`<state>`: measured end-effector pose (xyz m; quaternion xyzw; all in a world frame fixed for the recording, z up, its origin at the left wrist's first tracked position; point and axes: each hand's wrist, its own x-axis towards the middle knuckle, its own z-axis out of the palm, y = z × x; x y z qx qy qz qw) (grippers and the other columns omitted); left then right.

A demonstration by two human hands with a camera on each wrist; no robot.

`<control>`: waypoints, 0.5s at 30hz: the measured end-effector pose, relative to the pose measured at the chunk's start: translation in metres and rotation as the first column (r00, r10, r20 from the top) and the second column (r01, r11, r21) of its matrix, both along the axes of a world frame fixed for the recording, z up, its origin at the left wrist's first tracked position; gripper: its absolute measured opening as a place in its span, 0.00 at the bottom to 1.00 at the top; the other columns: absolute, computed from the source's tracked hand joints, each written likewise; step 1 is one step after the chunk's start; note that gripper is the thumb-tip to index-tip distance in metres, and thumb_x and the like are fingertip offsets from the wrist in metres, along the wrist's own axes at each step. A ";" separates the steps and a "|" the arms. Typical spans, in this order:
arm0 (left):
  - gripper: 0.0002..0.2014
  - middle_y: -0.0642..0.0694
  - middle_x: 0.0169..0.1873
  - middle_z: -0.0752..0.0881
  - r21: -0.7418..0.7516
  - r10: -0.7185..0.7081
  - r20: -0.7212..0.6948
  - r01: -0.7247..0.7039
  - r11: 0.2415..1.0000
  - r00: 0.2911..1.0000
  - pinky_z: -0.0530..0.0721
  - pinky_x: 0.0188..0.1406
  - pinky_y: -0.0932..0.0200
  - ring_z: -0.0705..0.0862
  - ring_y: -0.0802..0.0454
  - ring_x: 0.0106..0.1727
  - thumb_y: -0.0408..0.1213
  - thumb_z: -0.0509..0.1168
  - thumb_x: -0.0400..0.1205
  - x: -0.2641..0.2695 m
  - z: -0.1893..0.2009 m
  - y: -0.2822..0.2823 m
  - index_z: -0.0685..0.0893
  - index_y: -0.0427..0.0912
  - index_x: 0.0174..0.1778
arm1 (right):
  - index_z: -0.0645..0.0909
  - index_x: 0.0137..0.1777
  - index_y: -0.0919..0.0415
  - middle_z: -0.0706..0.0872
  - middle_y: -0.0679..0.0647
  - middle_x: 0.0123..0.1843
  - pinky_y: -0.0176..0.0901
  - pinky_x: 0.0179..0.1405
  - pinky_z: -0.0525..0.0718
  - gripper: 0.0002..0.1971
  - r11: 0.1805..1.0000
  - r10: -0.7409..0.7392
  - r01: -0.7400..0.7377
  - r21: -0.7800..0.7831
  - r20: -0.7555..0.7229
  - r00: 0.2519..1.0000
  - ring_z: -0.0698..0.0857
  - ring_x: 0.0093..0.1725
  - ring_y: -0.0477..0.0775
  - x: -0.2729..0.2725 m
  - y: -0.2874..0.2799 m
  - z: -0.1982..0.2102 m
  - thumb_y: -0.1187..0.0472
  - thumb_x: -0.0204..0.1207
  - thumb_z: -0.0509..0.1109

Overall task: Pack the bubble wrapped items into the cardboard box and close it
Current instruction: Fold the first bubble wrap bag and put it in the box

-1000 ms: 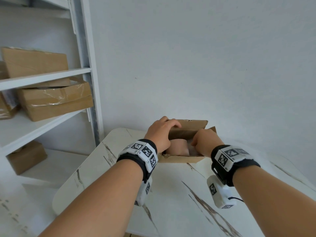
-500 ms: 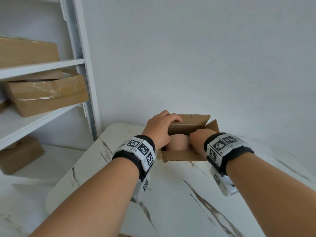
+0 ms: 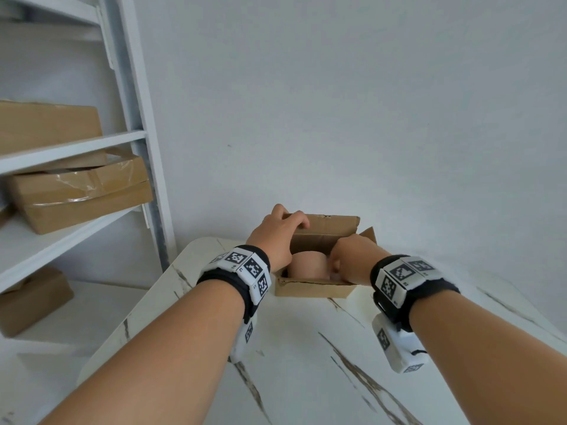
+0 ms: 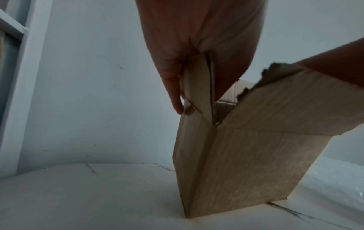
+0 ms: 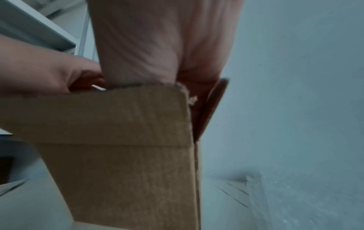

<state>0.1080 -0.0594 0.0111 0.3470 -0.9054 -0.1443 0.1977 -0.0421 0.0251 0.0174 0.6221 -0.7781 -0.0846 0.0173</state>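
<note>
A small open cardboard box (image 3: 313,288) stands on the white marble table (image 3: 306,363) near its far edge. Inside it lies a pinkish wrapped item (image 3: 308,265). My left hand (image 3: 291,228) grips the box's upright left flap (image 4: 199,87), thumb outside and fingers inside. My right hand (image 3: 346,259) reaches down into the right side of the box beside the item. Its fingers are hidden behind the near flap (image 5: 110,115), so what they touch is not visible. The back flap (image 3: 331,223) and right flap (image 3: 368,236) stand up.
A white shelf rack (image 3: 135,142) stands at the left, holding taped cardboard boxes (image 3: 79,191) on several levels. A plain wall rises just behind the box. A pale translucent sheet (image 5: 275,202) lies on the table to the right of the box.
My right hand has turned and sunk deeper into the box, covering the pale wrap seen earlier. The left hand has kept its grip on the left flap.
</note>
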 end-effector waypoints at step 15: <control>0.29 0.41 0.74 0.69 0.430 0.251 -0.225 -0.135 0.893 0.942 0.81 0.52 0.54 0.80 0.40 0.64 0.19 0.53 0.78 -0.005 -0.006 -0.013 0.72 0.45 0.75 | 0.75 0.29 0.62 0.76 0.53 0.26 0.43 0.31 0.71 0.20 0.913 -0.019 0.145 -0.380 0.316 0.949 0.77 0.34 0.56 -0.023 0.010 0.002 0.54 0.83 0.59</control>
